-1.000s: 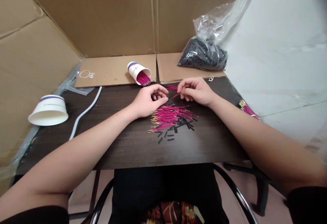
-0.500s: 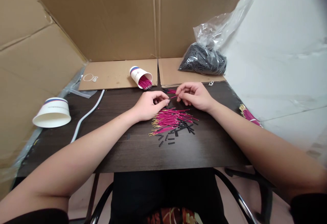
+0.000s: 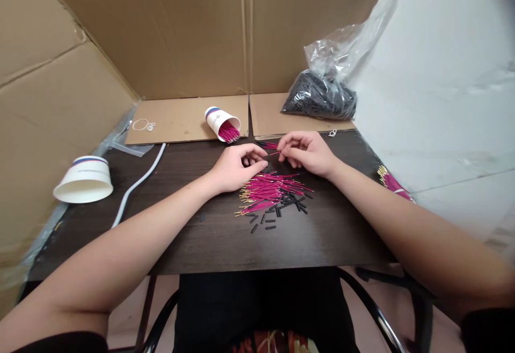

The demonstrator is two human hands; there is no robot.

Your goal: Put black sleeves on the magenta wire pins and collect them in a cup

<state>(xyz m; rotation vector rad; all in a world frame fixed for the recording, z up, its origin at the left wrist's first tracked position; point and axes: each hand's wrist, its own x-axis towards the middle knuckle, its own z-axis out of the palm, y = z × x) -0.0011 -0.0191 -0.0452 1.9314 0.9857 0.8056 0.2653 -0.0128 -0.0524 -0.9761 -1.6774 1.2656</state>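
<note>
"So, what are the two hands doing?"

"They stand a little apart over the table [image 3: 225, 243]. The right hand [image 3: 308, 153] pinches a thin red wire [image 3: 274, 153] between thumb and finger, and the wire points left."

"And the left hand [image 3: 235, 169]?"

"Its fingers curl by the wire's other end; whether they grip it, nobody can tell from this view."

"What lies around them?"

"Just on the near side, a pile of red wires [image 3: 267, 188] with gold tips; short black tubes [image 3: 295, 201] are scattered at its near right."

"Farther off?"

"A paper cup [image 3: 214, 119] lies on its side at the far middle, wires inside its mouth, and a clear bag [image 3: 319, 98] of black pieces sits at the far right."
</note>
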